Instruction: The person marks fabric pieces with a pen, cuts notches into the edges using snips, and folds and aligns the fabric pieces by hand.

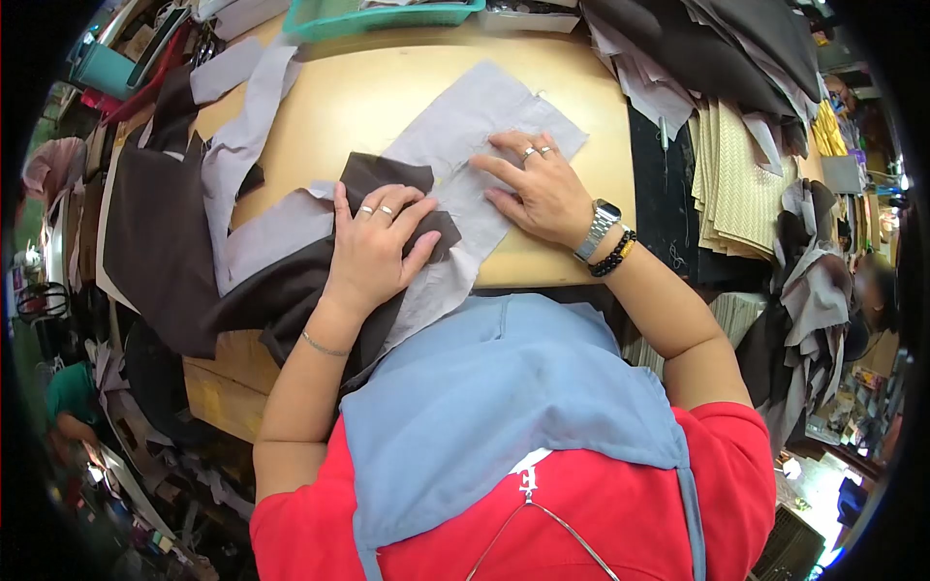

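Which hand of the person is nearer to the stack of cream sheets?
Right. The right hand is on the pale grey cloth, left of the stack of cream sheets; the left hand is farther left, on the dark cloth.

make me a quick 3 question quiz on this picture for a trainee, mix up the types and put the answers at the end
1. True or false: the watch is worn on the right arm.
2. Pick one: the cloth directly under the right hand is
A. bright red
B. pale grey
C. yellow
3. Count: how many rings show on the left hand?

Key:
1. True
2. B
3. Two
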Motion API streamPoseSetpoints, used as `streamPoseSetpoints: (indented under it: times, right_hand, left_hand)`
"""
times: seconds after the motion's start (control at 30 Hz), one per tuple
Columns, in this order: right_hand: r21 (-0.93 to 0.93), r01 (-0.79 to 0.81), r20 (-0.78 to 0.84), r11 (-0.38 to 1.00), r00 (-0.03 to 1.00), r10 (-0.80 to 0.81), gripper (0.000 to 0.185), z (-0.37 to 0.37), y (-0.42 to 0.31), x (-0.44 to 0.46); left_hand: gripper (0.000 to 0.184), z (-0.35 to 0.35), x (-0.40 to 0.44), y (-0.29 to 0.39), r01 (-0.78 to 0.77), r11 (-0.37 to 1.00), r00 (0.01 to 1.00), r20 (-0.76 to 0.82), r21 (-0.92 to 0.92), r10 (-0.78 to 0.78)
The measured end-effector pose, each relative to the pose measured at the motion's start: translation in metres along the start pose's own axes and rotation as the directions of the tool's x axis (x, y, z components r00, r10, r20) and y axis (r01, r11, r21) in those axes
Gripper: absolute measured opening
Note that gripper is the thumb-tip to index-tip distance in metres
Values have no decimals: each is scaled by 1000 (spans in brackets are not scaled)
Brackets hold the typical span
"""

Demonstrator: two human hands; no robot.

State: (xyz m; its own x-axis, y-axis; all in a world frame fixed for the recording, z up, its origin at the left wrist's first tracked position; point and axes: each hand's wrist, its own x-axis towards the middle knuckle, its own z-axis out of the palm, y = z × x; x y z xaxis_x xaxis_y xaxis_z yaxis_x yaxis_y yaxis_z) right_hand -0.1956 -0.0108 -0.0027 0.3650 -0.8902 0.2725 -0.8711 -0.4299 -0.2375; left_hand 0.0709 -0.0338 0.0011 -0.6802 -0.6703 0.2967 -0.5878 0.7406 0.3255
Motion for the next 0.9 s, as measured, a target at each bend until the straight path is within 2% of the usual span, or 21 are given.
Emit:
streamPoseSetpoints:
  times: [0.23,0.33,0.47,0.57,0.67,0.77,0.8,0.9]
  right_hand:
    - [-38,-110,67,993,991,112,45,-10,-14,10]
    - [-61,20,-53,998,998,-23,48,1,-18,4]
    - [32,-15,42,999,999,14,51,8,-23,3]
    - [3,-42,38,999,998,41,54,7,-24,4]
    - [21,21,10,1000,1000,-22,58,9,-19,0]
    - [96,219,132,971,964,-230,64,10,-19,1]
    - [116,163,200,980,962,-184,68,5,-23,2]
    - [80,131,202,988,969,-145,72,4,-26,-3]
  left_hand:
    - [32,1,-1,0,3,1000,1000,12,10,-4]
    - [31,1,-2,0,-2,1000,1000,-14,17,3]
    - [32,1,-2,1,6,1000,1000,-1,5,-6]
    - [32,1,1,-1,6,1000,1000,10,-6,-6]
    - [32,2,-1,-1,6,1000,1000,-1,-12,-6]
    - [32,1,-1,0,15,1000,1000,2,-13,-15]
    - [32,1,0,0,13,1000,1000,-7,-18,-13]
    - [32,1,0,0,13,1000,1000,-4,-12,-13]
